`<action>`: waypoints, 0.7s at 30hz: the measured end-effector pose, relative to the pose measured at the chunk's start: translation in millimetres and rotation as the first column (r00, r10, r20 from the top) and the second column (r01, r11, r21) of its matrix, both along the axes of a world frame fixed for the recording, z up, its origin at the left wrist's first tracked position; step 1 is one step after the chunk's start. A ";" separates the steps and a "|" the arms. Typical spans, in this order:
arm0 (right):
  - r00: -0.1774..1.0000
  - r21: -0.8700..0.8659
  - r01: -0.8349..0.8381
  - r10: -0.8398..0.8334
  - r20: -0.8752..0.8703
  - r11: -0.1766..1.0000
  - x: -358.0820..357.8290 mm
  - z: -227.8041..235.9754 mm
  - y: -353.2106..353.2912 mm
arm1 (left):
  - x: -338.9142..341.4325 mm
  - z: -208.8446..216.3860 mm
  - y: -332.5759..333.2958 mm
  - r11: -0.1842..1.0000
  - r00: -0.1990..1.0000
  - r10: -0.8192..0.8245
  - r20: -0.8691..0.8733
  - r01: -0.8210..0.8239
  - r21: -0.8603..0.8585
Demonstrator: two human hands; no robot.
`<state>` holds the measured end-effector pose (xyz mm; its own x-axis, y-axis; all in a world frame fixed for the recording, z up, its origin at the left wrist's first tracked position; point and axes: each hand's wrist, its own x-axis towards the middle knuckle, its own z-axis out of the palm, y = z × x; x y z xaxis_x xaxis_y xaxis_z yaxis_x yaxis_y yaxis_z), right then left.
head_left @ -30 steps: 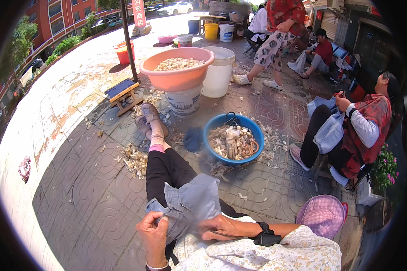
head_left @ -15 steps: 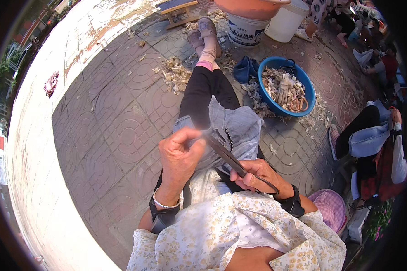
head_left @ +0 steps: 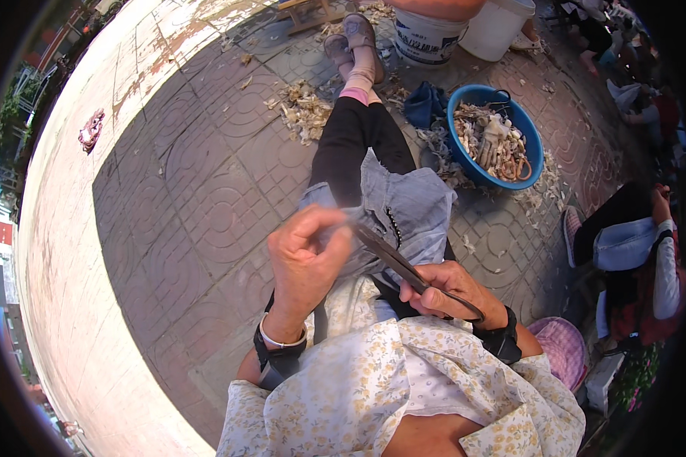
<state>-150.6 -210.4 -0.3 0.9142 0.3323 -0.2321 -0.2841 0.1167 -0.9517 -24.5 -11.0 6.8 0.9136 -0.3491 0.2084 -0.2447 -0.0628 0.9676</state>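
Observation:
My right hand [head_left: 453, 289] is closed around the handle end of dark metal scissors [head_left: 392, 259], whose loop curves out past the fingers. The blades look closed and point up and to the left. At the blade tips is my left hand [head_left: 305, 255], its fingers curled and the thumb bent toward the index finger. Those fingertips are blurred, so anything small between them cannot be made out. Beneath the hands, a grey-blue cloth [head_left: 411, 209] with a dark beaded strip lies over my lap.
To the right of my legs stands a blue basin [head_left: 537, 145] of pale garlic-like pieces with a glove [head_left: 495, 133] on top. Dry peels [head_left: 305, 110] litter the paving. Beyond are a white bucket [head_left: 495, 30] and a wooden stool [head_left: 309, 15]. A person [head_left: 640, 236] sits at the right.
The whole view has shifted slightly, with the basin and legs lower and farther right. My right hand still grips the scissors, and my left fingers stay at the tips, more blurred.

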 end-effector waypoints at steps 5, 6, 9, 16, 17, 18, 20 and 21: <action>0.997 0.110 0.002 0.006 -0.074 0.994 -0.3 4.1 1.9 | 1.4 4.1 -0.3 1.000 1.000 -0.006 -0.023 0.006 0.002; 0.997 0.118 -0.003 0.012 -0.073 0.993 -1.2 5.8 1.5 | 0.7 5.9 -0.5 1.000 0.999 -0.010 -0.046 0.010 0.007; 0.994 0.112 -0.003 0.015 -0.109 0.994 0.7 12.4 2.0 | 0.2 11.8 1.6 0.999 0.997 -0.009 -0.082 0.012 0.037; 0.996 0.082 0.000 0.007 -0.087 0.997 -1.8 9.4 4.1 | -2.9 7.7 2.4 1.000 0.999 0.008 -0.048 -0.008 -0.002; 0.998 0.086 -0.001 0.007 -0.069 0.996 -1.5 10.4 4.7 | -2.5 6.1 2.1 1.000 0.999 0.006 -0.053 -0.007 -0.018; 0.999 0.090 -0.004 0.008 -0.051 0.996 0.7 12.1 4.3 | -1.7 5.9 1.6 0.999 0.998 0.005 -0.058 -0.007 -0.034; 1.000 0.072 0.001 -0.001 0.000 0.997 3.1 9.7 5.1 | 0.4 5.9 1.4 0.999 0.995 -0.010 -0.100 0.006 -0.037; 1.000 0.072 0.005 -0.006 0.011 0.997 1.4 11.2 5.4 | -1.1 4.7 2.3 0.999 0.993 -0.018 -0.120 0.014 -0.037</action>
<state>-149.2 -205.0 10.9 0.9184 0.3430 -0.1973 -0.2724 0.1865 -0.9439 -25.6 -8.7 11.4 0.9271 -0.3581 0.1105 -0.1274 -0.0240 0.9916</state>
